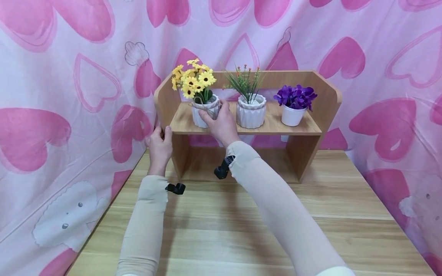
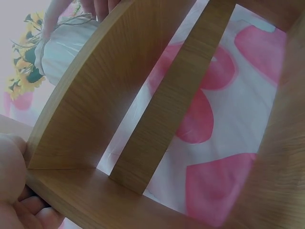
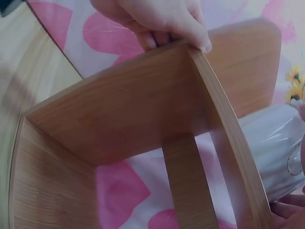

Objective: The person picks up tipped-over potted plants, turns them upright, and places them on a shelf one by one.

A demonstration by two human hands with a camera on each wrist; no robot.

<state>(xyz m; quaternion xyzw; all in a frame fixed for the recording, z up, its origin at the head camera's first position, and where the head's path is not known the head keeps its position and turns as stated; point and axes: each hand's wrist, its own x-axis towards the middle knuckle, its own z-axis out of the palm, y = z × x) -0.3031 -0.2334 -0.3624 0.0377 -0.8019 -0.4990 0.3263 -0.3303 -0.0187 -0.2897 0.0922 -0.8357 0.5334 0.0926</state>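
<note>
On the upper board of a wooden shelf (image 1: 246,132), a white ribbed pot (image 1: 199,119) of yellow daisy-like flowers (image 1: 193,78) stands at the left end. My right hand (image 1: 222,124) holds this pot from its right side, thumb toward the front. Twine is tied around the pot (image 2: 64,50), as the left wrist view shows. My left hand (image 1: 160,149) grips the shelf's left side panel. In the right wrist view, the left thumb (image 3: 202,40) lies along the panel's front edge, with curled fingers around the outside.
A white pot (image 1: 251,115) of green grass with small orange buds stands mid-shelf. Right of it is a smaller white pot (image 1: 292,116) with purple flowers (image 1: 296,97). The shelf stands on a wooden table (image 1: 221,226); a pink heart-patterned curtain (image 1: 96,80) hangs behind and beside it.
</note>
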